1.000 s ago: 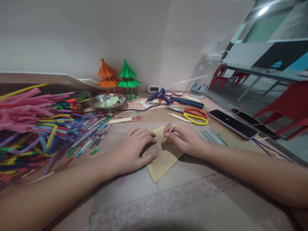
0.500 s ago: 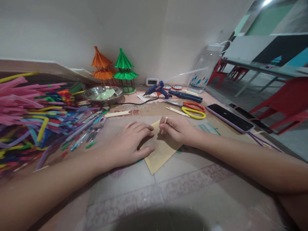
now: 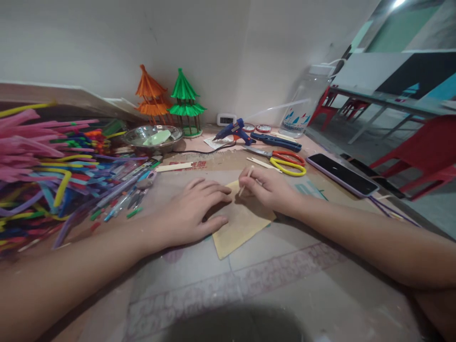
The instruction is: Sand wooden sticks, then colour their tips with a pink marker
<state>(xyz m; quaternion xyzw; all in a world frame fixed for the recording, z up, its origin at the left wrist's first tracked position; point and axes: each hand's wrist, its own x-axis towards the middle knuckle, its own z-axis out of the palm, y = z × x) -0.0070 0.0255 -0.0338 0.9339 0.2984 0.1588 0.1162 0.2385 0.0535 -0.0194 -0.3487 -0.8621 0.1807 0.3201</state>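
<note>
- Right hand (image 3: 269, 190): thumb and fingers pinched closed on a thin stick (image 3: 251, 172), pale, held roughly like a pen. Upper end pokes out above the fingers; lower end comes out below, on the side toward the left hand.
- Stick axis: tilted, not flat. Top leans right in view, bottom points down-left at the yellow sheet (image 3: 233, 232).
- Key relation: lower stick end vs sheet surface. It sits over the far part of the sheet; contact or small gap, can't tell from this angle.
- Sheet: flat on the table (image 3: 285, 294), between both hands, turned askew, one corner pointing back toward the wearer. Far edge partly hidden by the fingers.
- Left hand (image 3: 203, 209): palm down, fingers loosely spread, nothing visible in it. Fingertips and thumb tip at the sheet's left edge; how hard they press, can't tell.
- Nearer hand: right owns the stick; left is just across from the stick's lower end, bare sheet between them.
- Scissors (image 3: 288, 164) lie beyond the right hand, apart from it.
</note>
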